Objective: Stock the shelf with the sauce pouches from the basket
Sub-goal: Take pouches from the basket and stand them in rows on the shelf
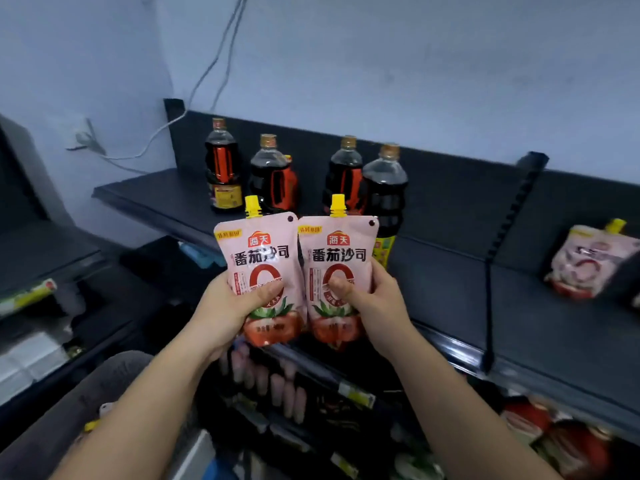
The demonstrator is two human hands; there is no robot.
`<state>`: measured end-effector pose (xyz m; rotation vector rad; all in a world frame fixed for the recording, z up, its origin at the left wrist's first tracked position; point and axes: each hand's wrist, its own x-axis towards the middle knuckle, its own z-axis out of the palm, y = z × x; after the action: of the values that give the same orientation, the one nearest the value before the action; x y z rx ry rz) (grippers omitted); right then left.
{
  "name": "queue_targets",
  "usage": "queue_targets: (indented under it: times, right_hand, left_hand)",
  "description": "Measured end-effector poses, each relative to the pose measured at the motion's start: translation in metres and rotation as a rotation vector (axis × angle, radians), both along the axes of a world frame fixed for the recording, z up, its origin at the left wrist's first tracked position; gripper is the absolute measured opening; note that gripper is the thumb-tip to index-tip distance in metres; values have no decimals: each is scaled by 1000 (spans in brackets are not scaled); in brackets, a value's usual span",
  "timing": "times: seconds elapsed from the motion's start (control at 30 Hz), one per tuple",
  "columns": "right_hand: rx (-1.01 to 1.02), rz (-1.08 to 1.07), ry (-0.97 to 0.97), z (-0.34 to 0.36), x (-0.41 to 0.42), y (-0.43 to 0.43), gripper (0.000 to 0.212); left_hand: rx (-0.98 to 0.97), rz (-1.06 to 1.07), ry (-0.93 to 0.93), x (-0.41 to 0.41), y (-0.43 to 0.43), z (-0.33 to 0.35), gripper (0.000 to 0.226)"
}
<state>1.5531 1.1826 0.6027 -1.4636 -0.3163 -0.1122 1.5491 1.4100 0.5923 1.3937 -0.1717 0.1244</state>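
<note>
I hold two pink tomato sauce pouches with yellow spouts upright, side by side, in front of the dark top shelf [450, 271]. My left hand [228, 306] grips the left pouch [259, 251] at its lower half. My right hand [374, 299] grips the right pouch [341, 251] the same way, thumb across its front. Both pouches hang in the air just short of the shelf's front edge. A third pouch [588, 265] of the same kind lies on the shelf at far right. The basket [93, 393] shows as a grey rim at lower left, under my left forearm.
Several dark sauce bottles [273, 174] stand at the back of the shelf behind the pouches. A black divider strip [491, 258] crosses the shelf right of them. Lower shelves hold packaged goods [554, 441]. A cable [207, 71] runs down the wall.
</note>
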Motion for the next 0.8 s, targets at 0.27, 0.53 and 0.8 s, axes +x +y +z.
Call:
queue_targets:
  times: [0.27,0.53,0.8]
  right_hand:
    - [-39,-288,-11,22,-103,-184,35]
    - [-71,-585,-12,32,-159,-324,38]
    - [-45,-618,10,23,-137,-406,36]
  left_hand:
    - [-35,-311,53,-36,-195,14,65]
    - [-5,-564,31,-39,-356,22,66]
    - [11,-714,39,0,-446,18,52]
